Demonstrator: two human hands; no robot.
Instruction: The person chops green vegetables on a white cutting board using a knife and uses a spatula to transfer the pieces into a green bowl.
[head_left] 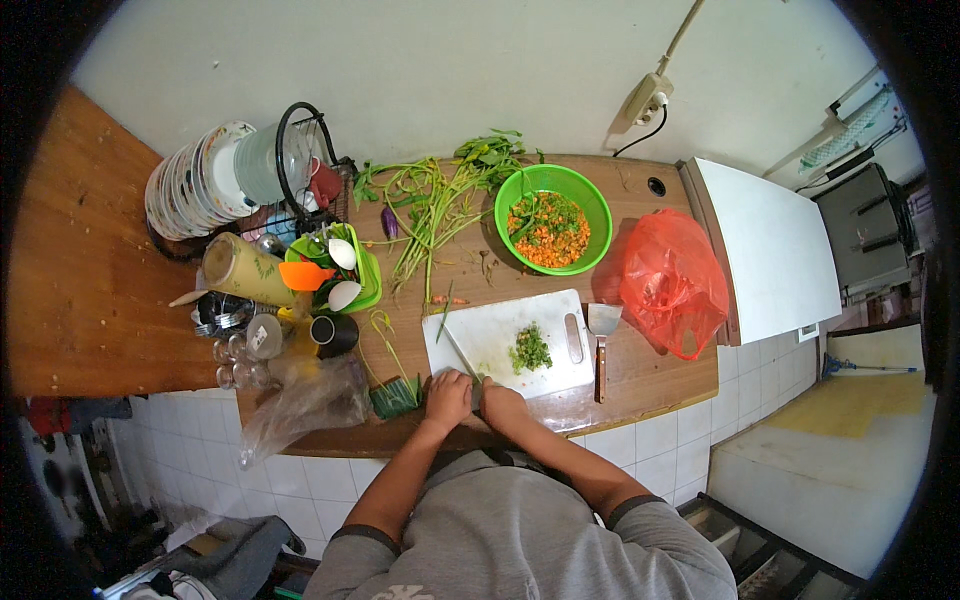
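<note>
A white cutting board [570,380] lies near the table's front edge. On its right half sits a small heap of chopped greens [531,348]. My right hand [503,408] is closed round the handle end of a knife [458,347], whose blade slants up and left across the board. Close beside it, at the board's lower left edge, my left hand [449,398] is closed with its fingers bent; what they hold is hidden. A long green stalk [443,312] lies at the board's upper left corner. A wood-handled spatula [602,345] rests just right of the board.
A green bowl [603,232] of chopped orange and green vegetables stands behind the board. Right of it sits a red plastic bag [672,280]. Leafy stalks [440,205] lie at the back. A dish rack [322,140] with plates, a green utensil basket [368,280] and a clear bag [310,405] crowd the left.
</note>
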